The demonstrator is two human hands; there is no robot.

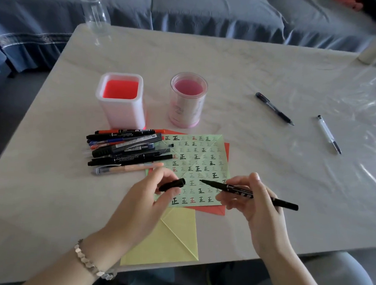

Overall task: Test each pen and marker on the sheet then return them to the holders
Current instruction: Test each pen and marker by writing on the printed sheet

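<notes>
The right hand (256, 202) grips an uncapped black marker (217, 186) between thumb and curled fingers. The marker's tip points left and hangs just above the near part of the green sheet (204, 151); whether it touches the paper cannot be told. The left hand (145, 202) pinches the marker's black cap (172, 184) between thumb and forefinger, just left of the tip and apart from it. A bracelet (89, 261) sits on the left wrist.

The green sheet is covered in rows of small written marks, mostly black, a few red. It lies on an orange sheet (214, 210), and a yellow sheet (167, 238) sticks out at the near side, reaching the table's edge.

A pile of pens and markers (126, 148) lies on the table (229, 68), touching the green sheet's left edge. Just beyond the pile stands a white square holder (120, 109) with a red inside, and to its right a round clear pink holder (187, 103).

Well to the right lie a black pen (274, 109) and a clear pen (329, 135), apart from each other. A clear bottle (94, 11) stands at the far left corner.
</notes>
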